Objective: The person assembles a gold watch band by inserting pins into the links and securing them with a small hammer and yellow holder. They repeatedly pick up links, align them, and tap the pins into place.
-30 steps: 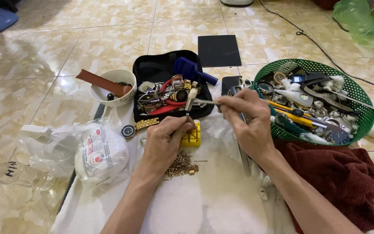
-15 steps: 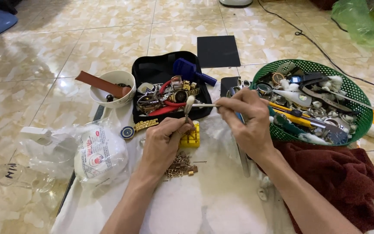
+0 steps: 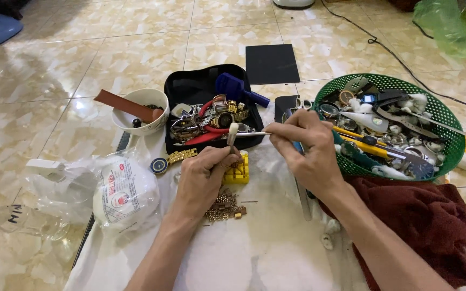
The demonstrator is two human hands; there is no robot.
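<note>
Sideways, the right hand (image 3: pixel 308 153) levels tweezers (image 3: pixel 254 134), tips pointing left.

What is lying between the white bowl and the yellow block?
In the head view, a gold band piece and a round blue watch part lie between the white bowl and the yellow block.

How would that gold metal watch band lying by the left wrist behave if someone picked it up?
The gold watch band would probably drape and fold, since it lies bunched in small jointed links. It looks metal, so likely heavy for its size. Loose links and a pin lie beside it on the white cloth, so bits might drop off.
</note>
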